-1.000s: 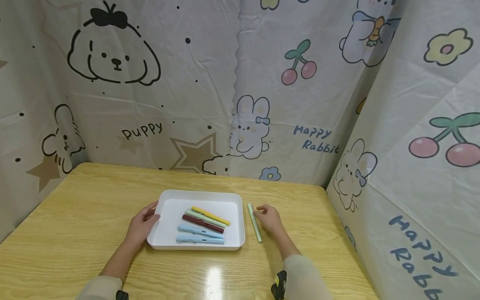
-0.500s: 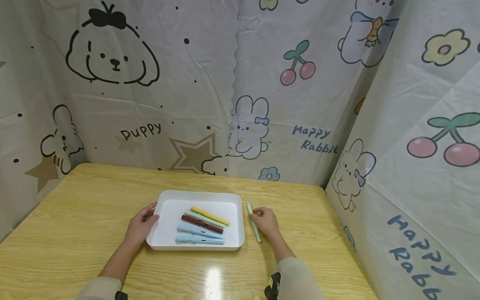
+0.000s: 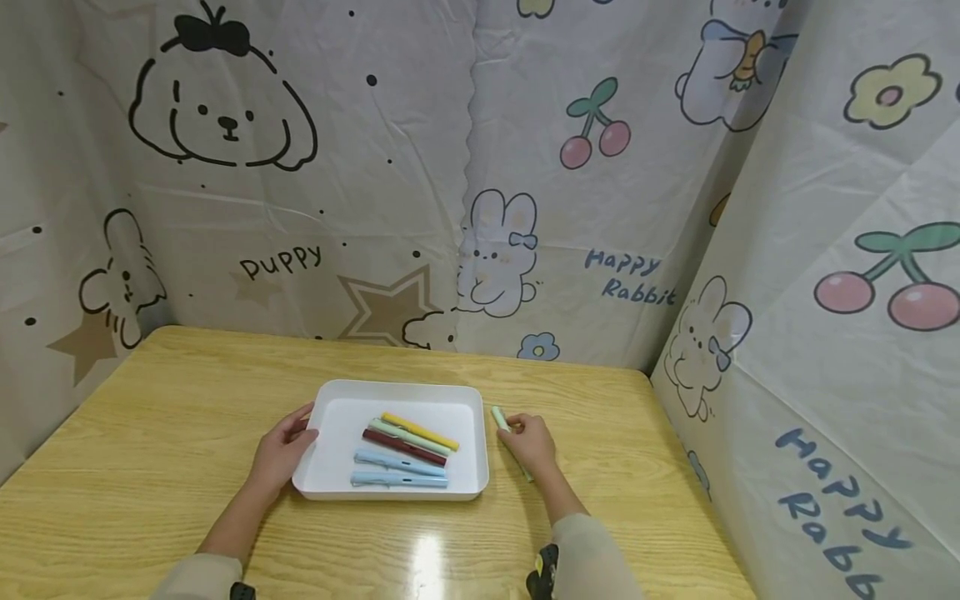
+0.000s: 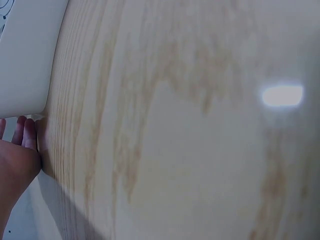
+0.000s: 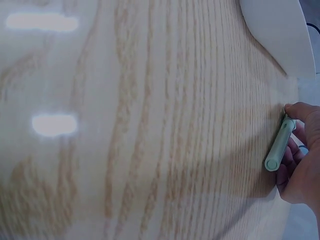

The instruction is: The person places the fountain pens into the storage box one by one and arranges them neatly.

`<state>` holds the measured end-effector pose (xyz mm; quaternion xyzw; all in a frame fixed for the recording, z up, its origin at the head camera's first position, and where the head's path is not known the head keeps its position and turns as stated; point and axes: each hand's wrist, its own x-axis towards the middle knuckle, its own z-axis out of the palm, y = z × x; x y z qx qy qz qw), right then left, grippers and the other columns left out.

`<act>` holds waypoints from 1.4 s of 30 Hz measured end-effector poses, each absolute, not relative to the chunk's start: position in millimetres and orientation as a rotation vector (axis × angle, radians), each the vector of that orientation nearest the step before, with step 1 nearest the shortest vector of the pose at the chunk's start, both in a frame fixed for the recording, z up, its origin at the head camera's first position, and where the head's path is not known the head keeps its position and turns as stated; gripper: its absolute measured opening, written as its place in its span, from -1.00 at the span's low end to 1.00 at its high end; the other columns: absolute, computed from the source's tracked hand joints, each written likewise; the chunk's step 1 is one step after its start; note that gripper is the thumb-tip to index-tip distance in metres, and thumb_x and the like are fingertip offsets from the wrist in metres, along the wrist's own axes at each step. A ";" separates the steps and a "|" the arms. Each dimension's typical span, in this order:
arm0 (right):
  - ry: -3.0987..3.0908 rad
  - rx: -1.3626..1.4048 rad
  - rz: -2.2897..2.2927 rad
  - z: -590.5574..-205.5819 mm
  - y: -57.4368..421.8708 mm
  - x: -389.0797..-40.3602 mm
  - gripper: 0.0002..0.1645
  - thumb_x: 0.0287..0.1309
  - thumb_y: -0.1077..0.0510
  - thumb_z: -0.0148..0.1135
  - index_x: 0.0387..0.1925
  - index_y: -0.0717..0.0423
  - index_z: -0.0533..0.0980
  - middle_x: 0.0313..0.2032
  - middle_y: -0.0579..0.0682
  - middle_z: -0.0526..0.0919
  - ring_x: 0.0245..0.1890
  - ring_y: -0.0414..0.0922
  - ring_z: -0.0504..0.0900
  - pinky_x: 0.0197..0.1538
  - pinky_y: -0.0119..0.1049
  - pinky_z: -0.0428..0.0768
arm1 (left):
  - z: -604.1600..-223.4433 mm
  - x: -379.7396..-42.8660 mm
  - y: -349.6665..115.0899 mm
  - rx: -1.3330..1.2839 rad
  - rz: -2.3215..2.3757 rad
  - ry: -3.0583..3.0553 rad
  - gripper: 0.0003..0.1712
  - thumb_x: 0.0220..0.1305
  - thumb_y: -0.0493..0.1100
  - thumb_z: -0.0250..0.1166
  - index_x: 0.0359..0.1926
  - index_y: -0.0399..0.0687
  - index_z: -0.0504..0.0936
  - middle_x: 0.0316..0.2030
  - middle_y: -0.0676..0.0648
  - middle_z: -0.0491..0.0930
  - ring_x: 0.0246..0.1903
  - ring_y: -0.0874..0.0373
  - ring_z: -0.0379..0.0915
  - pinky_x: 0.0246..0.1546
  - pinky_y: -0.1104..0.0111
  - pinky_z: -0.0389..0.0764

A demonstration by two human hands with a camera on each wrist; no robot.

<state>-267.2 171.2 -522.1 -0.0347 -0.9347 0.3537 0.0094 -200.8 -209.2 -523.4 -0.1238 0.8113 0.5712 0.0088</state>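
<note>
A white rectangular tray (image 3: 324,479) lies on the wooden table. My left hand (image 3: 281,450) holds its left edge, thumb over the rim and fingers along the outer wall. In the left wrist view, the left hand (image 4: 20,155) meets the tray's wall (image 4: 30,65). Just right of the tray, my right hand (image 3: 531,442) pinches a light green pen (image 3: 498,418), covering its middle. The right wrist view shows the pen's round end (image 5: 272,164) pointing out from between the thumb and curled fingers of the right hand (image 5: 305,165).
Inside the tray lie a yellow pen (image 3: 422,432), another light green pen (image 3: 401,434), a dark red pen (image 3: 405,447) and two light blue pens (image 3: 400,479). Printed cloth (image 3: 390,200) stands behind the wooden table (image 3: 187,392) and along its sides.
My right hand has moved slightly left onto the light green pen and now pinches it. The pen's near end has swung right. The left hand and tray stay in place.
</note>
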 end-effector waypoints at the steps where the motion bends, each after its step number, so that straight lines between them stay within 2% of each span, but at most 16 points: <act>1: -2.918 -0.100 1.094 -521.9 171.1 -267.2 -0.60 0.03 0.04 0.31 -0.11 0.17 0.60 -0.32 0.07 0.49 -0.36 -0.11 0.44 -0.36 -0.34 0.34 | -523.6 -200.8 -209.3 -0.385 1.787 2.533 -0.40 0.38 -0.11 0.01 0.41 0.00 0.15 0.25 -0.30 0.28 0.19 -0.10 0.24 0.03 0.29 0.40; 7: -2.914 -0.077 1.088 -519.6 170.0 -267.7 -0.62 0.02 0.10 0.29 -0.12 0.21 0.60 -0.31 0.10 0.50 -0.36 -0.08 0.47 -0.36 -0.32 0.37 | -524.8 -200.4 -209.9 -0.387 1.784 2.535 -0.40 0.38 -0.11 0.01 0.41 0.01 0.15 0.25 -0.30 0.29 0.18 -0.09 0.25 0.00 0.35 0.39; 16: -2.947 -0.032 1.034 -511.8 169.4 -265.3 -0.67 0.04 0.20 0.24 -0.13 0.27 0.59 -0.36 0.08 0.49 -0.42 -0.12 0.40 -0.41 -0.37 0.33 | -522.9 -201.6 -208.2 -0.388 1.793 2.544 -0.41 0.38 -0.12 0.01 0.40 0.01 0.17 0.25 -0.30 0.31 0.18 -0.09 0.27 0.02 0.35 0.40; 29: -3.007 0.006 0.977 -498.2 170.8 -264.3 -0.69 0.10 0.19 0.20 -0.11 0.24 0.59 -0.40 0.06 0.58 -0.49 -0.15 0.43 -0.45 -0.38 0.37 | -521.6 -200.8 -207.2 -0.384 1.798 2.540 -0.41 0.39 -0.12 0.01 0.41 0.00 0.16 0.25 -0.30 0.30 0.18 -0.10 0.26 0.08 0.23 0.39; 37: -3.000 0.038 0.989 -483.8 173.5 -263.5 -0.68 0.13 0.20 0.18 -0.08 0.23 0.58 -0.47 0.03 0.55 -0.56 -0.18 0.39 -0.50 -0.39 0.34 | -520.9 -200.9 -207.2 -0.394 1.795 2.536 -0.40 0.38 -0.12 0.01 0.41 0.00 0.16 0.25 -0.31 0.29 0.19 -0.12 0.24 0.14 0.13 0.35; 42: -2.993 0.083 0.985 -473.5 172.9 -262.9 -0.67 0.14 0.19 0.19 -0.07 0.24 0.57 -0.43 0.05 0.55 -0.56 -0.17 0.39 -0.50 -0.38 0.34 | -521.0 -200.2 -207.9 -0.392 1.793 2.542 -0.40 0.38 -0.13 0.01 0.40 -0.02 0.16 0.25 -0.33 0.29 0.19 -0.14 0.24 0.15 0.10 0.35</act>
